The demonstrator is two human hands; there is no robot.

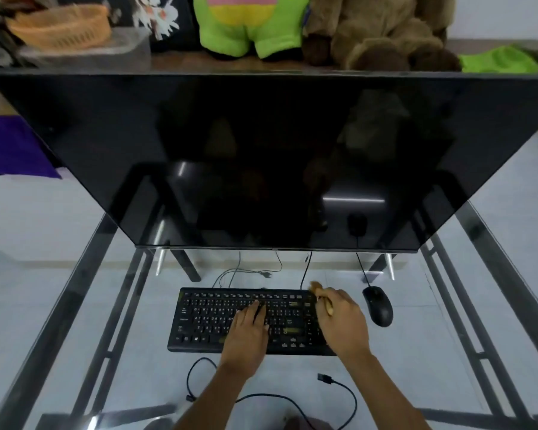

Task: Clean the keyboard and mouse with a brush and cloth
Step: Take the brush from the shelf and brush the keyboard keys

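Observation:
A black keyboard (pixel 212 318) lies on the glass desk (pixel 75 305) in front of a large dark monitor. My left hand (pixel 249 328) rests flat on the middle keys with its fingers straight. My right hand (pixel 342 321) grips a brush (pixel 319 291) with a wooden handle; its pale bristles touch the keyboard's far right corner. A black wired mouse (pixel 378 305) sits just right of the keyboard, apart from my right hand. No cloth shows in the head view.
The monitor (pixel 271 156) leans over the desk close behind the keyboard. Loose black cables with a USB plug (pixel 325 378) lie near the front edge. Plush toys (pixel 376 29) and an orange basket (pixel 59 26) stand behind the monitor.

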